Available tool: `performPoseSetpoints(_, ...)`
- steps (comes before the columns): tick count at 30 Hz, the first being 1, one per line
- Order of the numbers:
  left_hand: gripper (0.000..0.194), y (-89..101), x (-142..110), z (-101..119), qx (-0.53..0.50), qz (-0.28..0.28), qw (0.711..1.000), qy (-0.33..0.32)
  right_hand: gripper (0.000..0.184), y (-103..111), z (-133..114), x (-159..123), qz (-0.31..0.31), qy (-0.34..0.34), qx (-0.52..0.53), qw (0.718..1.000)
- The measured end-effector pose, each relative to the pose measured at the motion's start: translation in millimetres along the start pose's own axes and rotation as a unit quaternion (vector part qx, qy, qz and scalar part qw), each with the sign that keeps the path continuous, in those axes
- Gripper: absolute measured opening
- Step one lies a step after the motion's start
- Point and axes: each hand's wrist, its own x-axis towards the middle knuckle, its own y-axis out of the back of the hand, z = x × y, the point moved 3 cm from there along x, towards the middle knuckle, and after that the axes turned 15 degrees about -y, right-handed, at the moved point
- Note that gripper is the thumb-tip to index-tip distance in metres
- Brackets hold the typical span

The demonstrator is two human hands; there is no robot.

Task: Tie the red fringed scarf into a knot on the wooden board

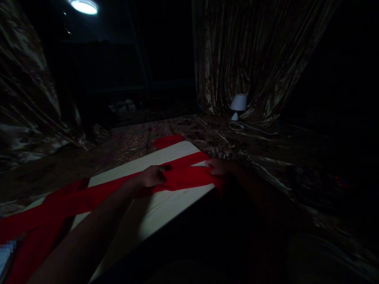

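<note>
A long strip of red cloth (pixel 186 178) lies across a pale wooden board (pixel 166 203). Closed on the strip's near part is my left hand (pixel 152 176), its thumb and fingertips at the cloth. At the board's right end my right hand (pixel 219 166) pinches the strip's other end near the edge. More red cloth (pixel 68 203) spreads over the left side of the board, and a second band runs behind the strip. The dim light hides the finer finger positions.
Beyond the board's far corner lies a red piece of cloth (pixel 168 140) on the patterned carpet (pixel 133 144). A white table lamp (pixel 238 103) with its cord stands by the patterned curtain (pixel 231 59). The right side is very dark.
</note>
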Motion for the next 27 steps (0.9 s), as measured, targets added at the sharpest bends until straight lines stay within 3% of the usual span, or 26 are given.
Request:
performPoseSetpoints(4, 0.04, 6.7, -4, 0, -0.071, 0.032, 0.997, 0.025, 0.021, 25, 11, -1, 0.028, 0.0, 0.147, 0.989)
performPoseSetpoints(9, 0.03, 4.8, -5, 7, -0.05, -0.031, 0.998, 0.013, 0.03, 37, 17, -7, -0.091, 0.0, 0.14, 0.986)
performPoseSetpoints(11, 0.028, 4.9, -4, 8, -0.054, -0.041, 0.998, 0.012, 0.028, 40, 16, -6, -0.109, 0.006, 0.113, 0.988)
performPoseSetpoints(13, 0.03, 9.9, -3, 8, -0.049, -0.016, 0.998, 0.029, 0.025, 50, 14, -2, -0.076, 0.013, 0.1, 0.992)
performPoseSetpoints(18, 0.042, 37.5, -7, 8, -0.046, 0.123, 0.99, 0.047, 0.018, 99, 1, -1, 0.123, 0.077, 0.056, 0.988)
performPoseSetpoints(20, 0.044, 43.9, -8, 7, -0.037, 0.15, 0.987, 0.043, 0.015, 112, -4, -4, 0.155, 0.09, 0.037, 0.983)
performPoseSetpoints(23, 0.042, 38.1, -9, 2, -0.024, 0.129, 0.991, 0.04, 0.012, 100, -6, -8, 0.119, 0.087, 0.0, 0.989)
performPoseSetpoints(27, 0.037, 13.5, -7, -8, 0.005, 0.024, 0.999, 0.039, 0.012, 41, 4, -11, -0.018, 0.064, -0.114, 0.991)
